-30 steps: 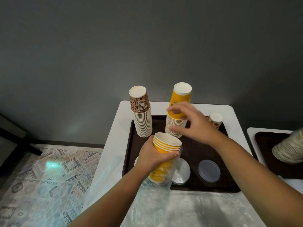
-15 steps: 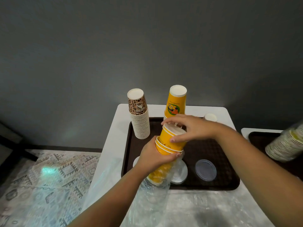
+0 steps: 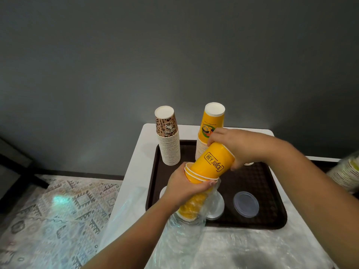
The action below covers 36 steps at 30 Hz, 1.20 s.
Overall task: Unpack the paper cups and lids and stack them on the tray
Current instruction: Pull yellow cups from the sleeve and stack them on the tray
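My left hand (image 3: 183,188) grips a nested stack of yellow cups (image 3: 191,206) still half inside a clear plastic sleeve (image 3: 186,228). My right hand (image 3: 236,146) grips the rim of one yellow "HEY JUICE" cup (image 3: 212,162), drawn most of the way out of that stack and tilted to the right. On the dark brown tray (image 3: 272,193) stand an upside-down stack of leopard-print cups (image 3: 168,140) and an upside-down stack of yellow cups (image 3: 210,123). A clear lid (image 3: 246,204) and a pile of white lids (image 3: 215,208) lie at the tray's front.
The tray rests on a white table (image 3: 136,160) whose front is covered by crumpled clear plastic (image 3: 252,249). At the far right edge a tilted stack of pale cups (image 3: 347,173) shows beside a second tray. A patterned rug (image 3: 48,220) lies on the floor to the left.
My right hand came back from the yellow stack on the tray, took the top cup of the held stack by its rim and pulled it up and to the right. The left hand stayed put.
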### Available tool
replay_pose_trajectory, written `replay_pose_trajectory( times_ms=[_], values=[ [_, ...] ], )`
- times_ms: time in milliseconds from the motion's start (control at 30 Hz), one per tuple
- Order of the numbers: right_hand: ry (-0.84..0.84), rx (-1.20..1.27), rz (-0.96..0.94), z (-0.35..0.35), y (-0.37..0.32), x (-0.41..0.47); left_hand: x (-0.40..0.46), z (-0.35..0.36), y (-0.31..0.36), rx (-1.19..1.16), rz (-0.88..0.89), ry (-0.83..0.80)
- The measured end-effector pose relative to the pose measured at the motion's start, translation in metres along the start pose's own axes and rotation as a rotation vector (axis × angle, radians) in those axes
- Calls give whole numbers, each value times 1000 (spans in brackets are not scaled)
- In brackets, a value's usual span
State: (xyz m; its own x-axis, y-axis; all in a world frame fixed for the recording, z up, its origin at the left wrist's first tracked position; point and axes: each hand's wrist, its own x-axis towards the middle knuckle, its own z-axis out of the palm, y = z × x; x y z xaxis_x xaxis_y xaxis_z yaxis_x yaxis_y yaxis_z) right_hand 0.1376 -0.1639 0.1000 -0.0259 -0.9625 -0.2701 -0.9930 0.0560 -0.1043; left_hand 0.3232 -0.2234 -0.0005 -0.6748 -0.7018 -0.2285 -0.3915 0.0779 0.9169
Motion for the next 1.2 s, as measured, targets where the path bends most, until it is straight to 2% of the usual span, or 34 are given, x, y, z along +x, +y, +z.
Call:
replay_pose_trajectory(
  times_ms=[100,167,333,467,567,733,900,1200],
  values=[
    [99,91,7,-15,9,-4,3,-4,0,-92,-17,11],
    [235,209,2,-30,15,-8,6,-8,2,-129,-15,27],
    [726,818,-29,-44,17,9,10,-8,6,-141,-20,41],
    [878,1182,38,-20,22,40,13,-4,7,-152,-21,51],
    [885,1309,144,6,28,58,15,-3,9,-133,-27,56],
    [811,1296,310,47,36,68,17,-4,11,-126,-33,63],
    [666,1133,490,86,37,76,17,-7,8,-134,-34,73],
    [616,965,547,91,36,78,21,-6,2,-130,-21,93]
  ],
)
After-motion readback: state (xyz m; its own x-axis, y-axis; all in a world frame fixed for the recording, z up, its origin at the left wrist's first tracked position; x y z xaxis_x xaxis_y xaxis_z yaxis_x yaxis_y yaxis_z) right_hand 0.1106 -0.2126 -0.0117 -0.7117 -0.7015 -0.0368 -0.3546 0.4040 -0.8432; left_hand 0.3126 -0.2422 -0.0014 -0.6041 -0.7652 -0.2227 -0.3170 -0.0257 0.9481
